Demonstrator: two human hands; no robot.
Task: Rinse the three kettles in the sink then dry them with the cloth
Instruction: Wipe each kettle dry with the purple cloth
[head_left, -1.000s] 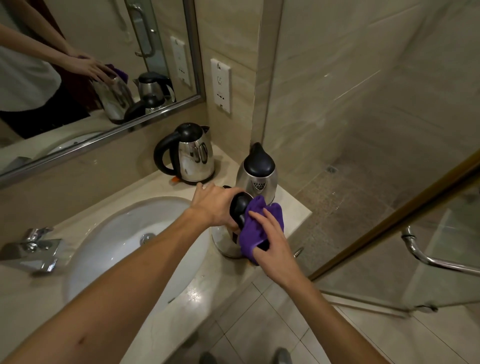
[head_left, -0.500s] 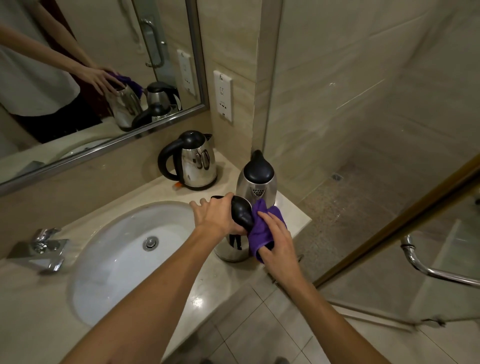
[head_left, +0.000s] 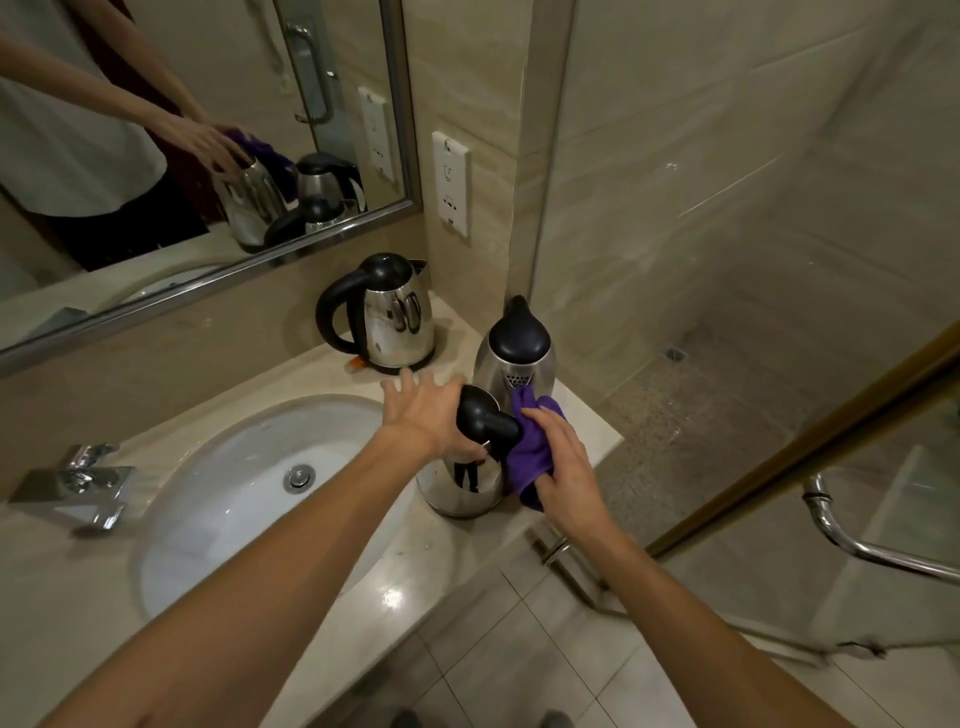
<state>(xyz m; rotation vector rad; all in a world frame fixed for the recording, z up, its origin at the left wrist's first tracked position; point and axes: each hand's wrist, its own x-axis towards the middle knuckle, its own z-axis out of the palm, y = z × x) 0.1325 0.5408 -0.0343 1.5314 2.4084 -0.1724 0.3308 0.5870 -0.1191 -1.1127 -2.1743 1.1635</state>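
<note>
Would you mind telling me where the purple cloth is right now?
In the head view, the purple cloth is in the right hand, pressed against the nearest kettle, right of the sink.

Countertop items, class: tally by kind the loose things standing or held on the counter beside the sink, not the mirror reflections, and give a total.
Stainless steel kettles with black lids: 3, namely the back kettle, the corner kettle and the near kettle steadied by the left hand.
Purple cloths: 1, the cloth pressed on by the right hand.
Total: 4
</note>
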